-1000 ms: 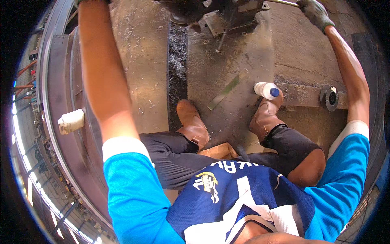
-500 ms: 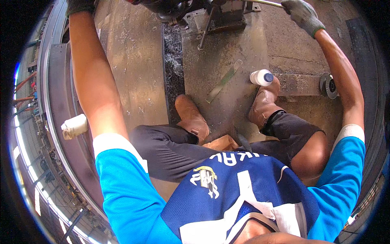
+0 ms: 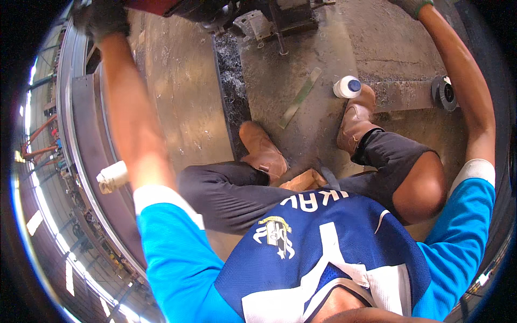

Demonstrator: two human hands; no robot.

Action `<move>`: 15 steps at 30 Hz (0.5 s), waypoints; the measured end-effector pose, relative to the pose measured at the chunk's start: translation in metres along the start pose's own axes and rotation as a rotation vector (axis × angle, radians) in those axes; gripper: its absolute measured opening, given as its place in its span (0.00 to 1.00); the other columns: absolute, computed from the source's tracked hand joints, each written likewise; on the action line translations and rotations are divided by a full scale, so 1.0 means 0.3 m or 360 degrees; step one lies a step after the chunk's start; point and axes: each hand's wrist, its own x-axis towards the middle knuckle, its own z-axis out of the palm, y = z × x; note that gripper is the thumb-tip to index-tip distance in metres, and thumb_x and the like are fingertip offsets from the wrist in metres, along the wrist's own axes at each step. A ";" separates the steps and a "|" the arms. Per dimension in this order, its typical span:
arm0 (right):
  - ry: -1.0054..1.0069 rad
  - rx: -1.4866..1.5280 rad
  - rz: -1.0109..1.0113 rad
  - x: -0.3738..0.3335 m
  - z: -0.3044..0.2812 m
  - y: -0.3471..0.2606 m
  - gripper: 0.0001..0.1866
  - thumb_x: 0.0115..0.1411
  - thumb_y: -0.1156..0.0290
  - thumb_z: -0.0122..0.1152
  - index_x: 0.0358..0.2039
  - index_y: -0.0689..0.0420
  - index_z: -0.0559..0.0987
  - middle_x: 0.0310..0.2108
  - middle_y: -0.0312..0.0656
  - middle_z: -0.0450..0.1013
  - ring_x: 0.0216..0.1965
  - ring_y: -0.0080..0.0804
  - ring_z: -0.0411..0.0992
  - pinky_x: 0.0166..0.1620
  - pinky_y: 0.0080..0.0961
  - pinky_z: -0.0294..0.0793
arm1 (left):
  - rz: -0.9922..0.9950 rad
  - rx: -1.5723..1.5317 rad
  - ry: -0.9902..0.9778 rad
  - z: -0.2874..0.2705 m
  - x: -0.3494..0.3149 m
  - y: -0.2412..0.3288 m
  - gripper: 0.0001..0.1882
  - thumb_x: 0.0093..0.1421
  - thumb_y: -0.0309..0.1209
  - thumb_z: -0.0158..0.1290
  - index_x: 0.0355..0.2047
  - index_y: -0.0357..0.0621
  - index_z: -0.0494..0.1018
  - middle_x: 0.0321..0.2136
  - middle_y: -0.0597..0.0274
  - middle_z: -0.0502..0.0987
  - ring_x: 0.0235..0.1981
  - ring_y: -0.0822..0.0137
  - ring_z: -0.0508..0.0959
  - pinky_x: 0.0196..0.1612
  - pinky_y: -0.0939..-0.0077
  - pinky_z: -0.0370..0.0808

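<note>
My gloved left hand (image 3: 102,20) and right hand (image 3: 413,6) flank the dark machine (image 3: 296,15) (spread or closed, I can't tell), a white bottle (image 3: 343,88) by my right boot (image 3: 356,119).

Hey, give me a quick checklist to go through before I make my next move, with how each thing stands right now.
1. Both hands gloved: ok; left hand and right hand wear dark gloves.
2. Left grip secure: cannot tell; too dark at the edge.
3. Right grip secure: cannot tell; the fingers are out of frame.
4. Floor ahead free of loose pieces: not ok; a greenish strip lies between the brown boots and the dark metal equipment.
5. Bottle near the right boot closed: ok; its blue cap is on.
</note>
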 end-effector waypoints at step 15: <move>0.0244 0.1459 0.0550 -0.037 0.291 -0.159 0.13 0.61 0.62 0.56 0.42 0.49 0.85 0.36 0.47 0.82 0.38 0.40 0.82 0.40 0.34 0.80 | -0.0130 -0.0336 -0.1126 0.404 -0.302 0.416 0.15 0.68 0.34 0.54 0.52 0.44 0.67 0.39 0.48 0.79 0.42 0.49 0.81 0.47 0.56 0.77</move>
